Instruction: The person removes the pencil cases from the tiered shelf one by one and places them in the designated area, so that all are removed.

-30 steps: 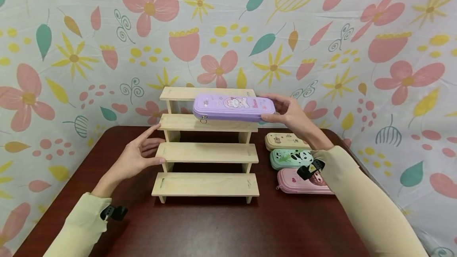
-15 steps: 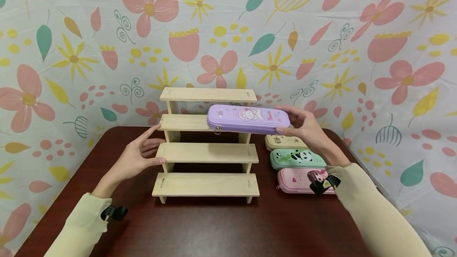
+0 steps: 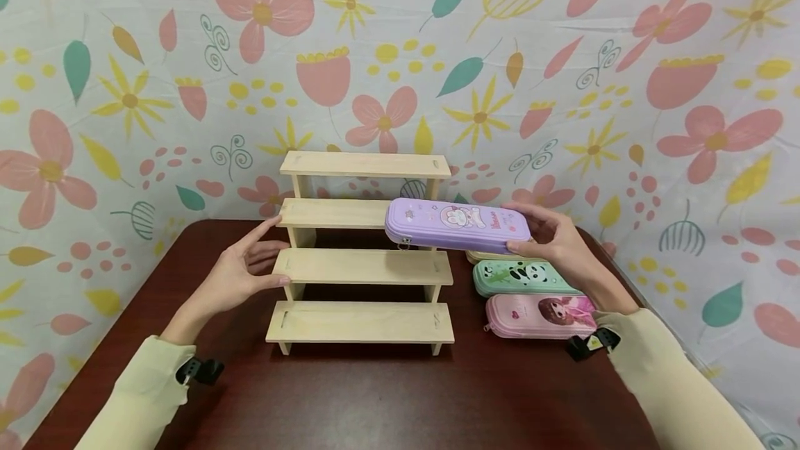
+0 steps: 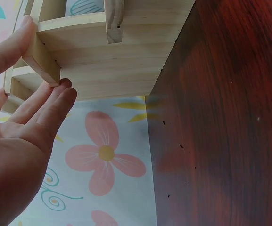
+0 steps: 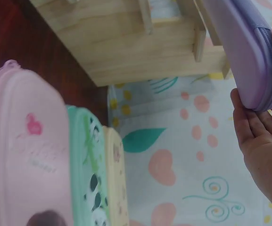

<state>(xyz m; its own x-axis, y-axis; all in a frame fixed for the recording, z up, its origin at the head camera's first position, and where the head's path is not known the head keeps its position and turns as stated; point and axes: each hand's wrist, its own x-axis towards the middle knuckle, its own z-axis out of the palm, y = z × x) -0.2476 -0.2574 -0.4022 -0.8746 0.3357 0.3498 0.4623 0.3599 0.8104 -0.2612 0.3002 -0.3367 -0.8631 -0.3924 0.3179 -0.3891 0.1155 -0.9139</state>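
My right hand grips the right end of a lilac zip pencil case with a bunny print. It holds the case in the air, tilted down to the right, in front of the right side of a four-step wooden display rack. In the right wrist view the case's zipped end lies between thumb and fingers. My left hand holds the rack's left side, its thumb and fingers spanning a step's end in the left wrist view.
Right of the rack, a pink pencil case, a green panda pencil case and a cream pencil case lie in a row on the dark wooden table. A flowered cloth hangs behind.
My right hand has carried the lilac pencil case right and downward, from before the rack's upper steps towards the other cases. The left hand has stayed on the rack.
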